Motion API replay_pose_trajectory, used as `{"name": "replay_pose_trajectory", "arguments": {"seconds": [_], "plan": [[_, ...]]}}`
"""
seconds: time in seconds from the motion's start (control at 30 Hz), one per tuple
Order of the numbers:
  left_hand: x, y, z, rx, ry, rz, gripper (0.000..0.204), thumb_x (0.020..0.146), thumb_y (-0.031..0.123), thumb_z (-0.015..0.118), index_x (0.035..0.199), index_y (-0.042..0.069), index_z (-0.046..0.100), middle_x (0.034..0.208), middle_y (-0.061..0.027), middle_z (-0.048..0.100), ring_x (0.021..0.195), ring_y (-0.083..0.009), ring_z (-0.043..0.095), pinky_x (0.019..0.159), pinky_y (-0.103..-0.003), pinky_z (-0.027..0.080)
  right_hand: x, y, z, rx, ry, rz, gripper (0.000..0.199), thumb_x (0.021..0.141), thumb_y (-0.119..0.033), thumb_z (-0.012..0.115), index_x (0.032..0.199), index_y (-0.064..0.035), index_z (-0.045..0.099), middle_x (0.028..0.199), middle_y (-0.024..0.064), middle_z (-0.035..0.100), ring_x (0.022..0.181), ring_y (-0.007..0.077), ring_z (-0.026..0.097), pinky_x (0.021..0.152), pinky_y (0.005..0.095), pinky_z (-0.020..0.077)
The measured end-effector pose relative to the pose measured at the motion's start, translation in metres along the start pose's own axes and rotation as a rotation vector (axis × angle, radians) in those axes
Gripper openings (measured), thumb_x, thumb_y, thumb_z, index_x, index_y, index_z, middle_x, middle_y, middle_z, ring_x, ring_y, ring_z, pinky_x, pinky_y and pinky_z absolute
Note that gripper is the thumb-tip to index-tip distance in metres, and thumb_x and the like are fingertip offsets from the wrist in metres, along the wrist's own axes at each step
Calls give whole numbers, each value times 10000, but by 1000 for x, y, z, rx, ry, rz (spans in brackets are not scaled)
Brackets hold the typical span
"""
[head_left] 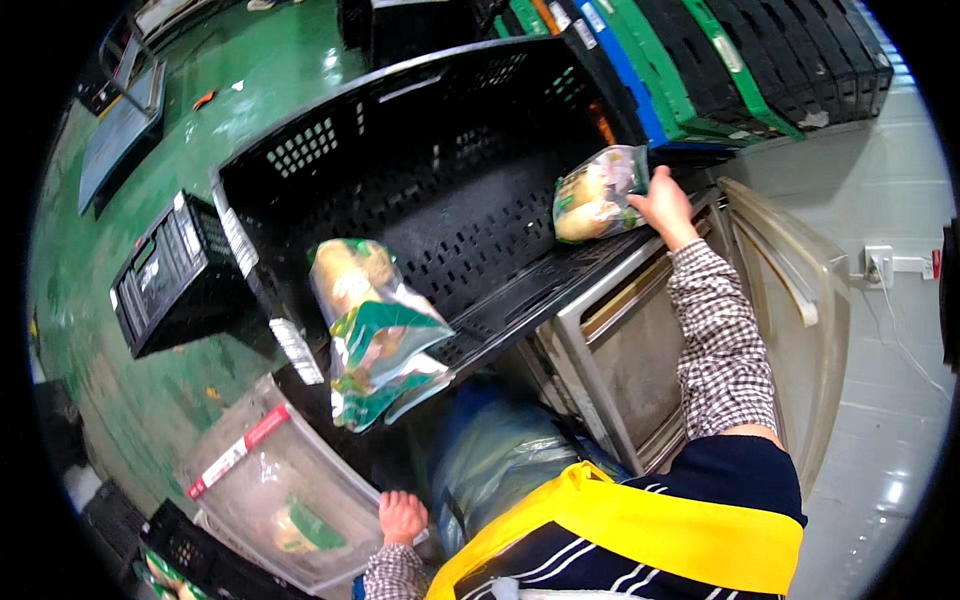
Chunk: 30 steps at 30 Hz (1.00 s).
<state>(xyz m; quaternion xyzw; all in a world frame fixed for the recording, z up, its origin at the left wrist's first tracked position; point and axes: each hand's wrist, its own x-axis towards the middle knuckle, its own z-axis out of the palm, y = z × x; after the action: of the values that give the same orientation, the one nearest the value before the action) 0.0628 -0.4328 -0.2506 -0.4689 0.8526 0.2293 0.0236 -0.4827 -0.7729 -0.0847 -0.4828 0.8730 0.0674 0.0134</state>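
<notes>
The right hand point(662, 205) is extended up and away from the body, fingers closed on the right edge of a clear plastic bag of pale produce with green print point(598, 193). This bag is held at the far right side of the large black perforated plastic crate point(420, 130), just above the crate floor. Its long axis runs roughly upright, tilted slightly toward the hand.

A second clear plastic bag of produce with green and white print point(375, 330) lies over the crate's near rim, at the lower left of the crate. Its long axis runs from the crate floor down toward the body, with the lower end overhanging the edge. It sits between the two hands and well apart from both.

The left hand point(402, 517) is low and close to the body, curled over the rim of a clear plastic bin with a red and white label point(270, 470). It holds no bag.

A green floor point(120, 330) lies to the left.
</notes>
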Motion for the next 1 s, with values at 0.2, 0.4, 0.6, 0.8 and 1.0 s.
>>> {"name": "replay_pose_trajectory", "arguments": {"seconds": [0.2, 0.4, 0.6, 0.8, 1.0], "plan": [[3, 1, 4, -4, -15, 7, 142, 642, 224, 573, 595, 91, 552, 669, -74, 543, 742, -236, 516, 774, -366, 368, 7, 12, -4, 341, 26, -125, 288, 697, -130, 649, 890, 61, 554, 821, 180, 623, 695, 252, 606, 652, 360, 475], [2, 1, -9, 6, 53, 64, 153, 641, 219, 570, 580, 80, 550, 651, -86, 540, 719, -246, 518, 748, -368, 380, -58, -2, -67, 1825, -186, -54, 147, 834, -66, 551, 959, 2, 591, 892, 74, 636, 755, 157, 618, 689, 286, 507], [1, 6, -23, 1, 162, 130, 152, 643, 197, 565, 574, 63, 543, 642, -102, 538, 695, -260, 510, 729, -370, 385, -173, 34, -90, 2348, -485, 244, 329, 863, -159, 535, 1143, 2, 479, 1076, 141, 583, 946, 275, 588, 829, 405, 489], [-4, 8, -9, 12, 213, 176, 157, 640, 193, 571, 567, 59, 534, 649, -109, 544, 711, -273, 510, 742, -386, 380, -276, 78, -100, 2535, -461, 251, 333, 869, -137, 503, 1154, 32, 469, 1133, 172, 548, 1016, 291, 550, 909, 412, 438], [-9, 14, -10, 74, 211, 149, 180, 653, 222, 578, 585, 58, 550, 672, -103, 551, 755, -264, 509, 779, -384, 374, -303, 140, -51, 2601, -35, 485, 272, 857, -90, 487, 1098, 35, 490, 1051, 163, 573, 974, 291, 554, 917, 419, 424]]}}
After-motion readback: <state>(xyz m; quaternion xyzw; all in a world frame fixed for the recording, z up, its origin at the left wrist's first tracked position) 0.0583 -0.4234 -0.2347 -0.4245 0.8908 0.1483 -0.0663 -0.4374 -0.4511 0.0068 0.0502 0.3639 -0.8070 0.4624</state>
